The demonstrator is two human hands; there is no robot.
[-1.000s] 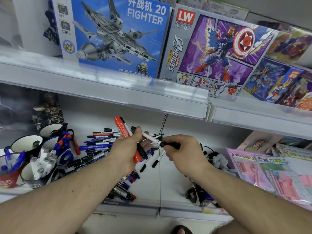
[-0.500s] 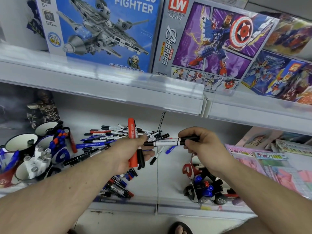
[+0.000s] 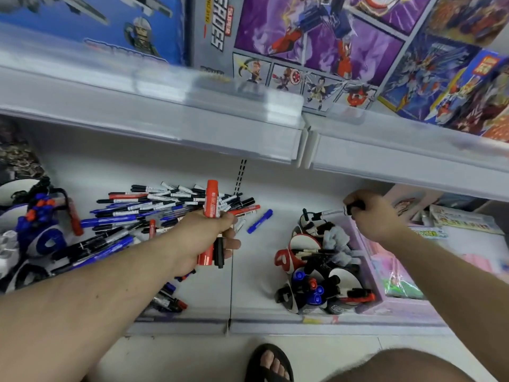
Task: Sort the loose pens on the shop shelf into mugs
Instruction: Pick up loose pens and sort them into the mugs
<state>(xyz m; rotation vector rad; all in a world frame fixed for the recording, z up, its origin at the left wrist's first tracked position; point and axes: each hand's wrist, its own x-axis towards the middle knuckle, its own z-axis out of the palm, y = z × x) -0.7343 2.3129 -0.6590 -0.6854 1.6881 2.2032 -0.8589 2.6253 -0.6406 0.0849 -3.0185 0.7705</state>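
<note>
Left hand [image 3: 205, 238] grips a red marker [image 3: 210, 199], label unreadable, and a black pen [image 3: 219, 253]. Right hand [image 3: 370, 213] pinches a white pen [image 3: 332, 213] above the mugs [image 3: 311, 241]. Box [image 3: 289, 37] reads "SUPER HEROES".

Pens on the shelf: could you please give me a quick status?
Left hand grips red marker and black pen. Right hand pinches white pen over right mugs. Loose pile remains.

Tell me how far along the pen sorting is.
Partly done. Mugs on the right and left already hold pens. The right hand holds a thin pen over the right mugs; the left hand grips a red marker. A big loose pile remains.
</note>
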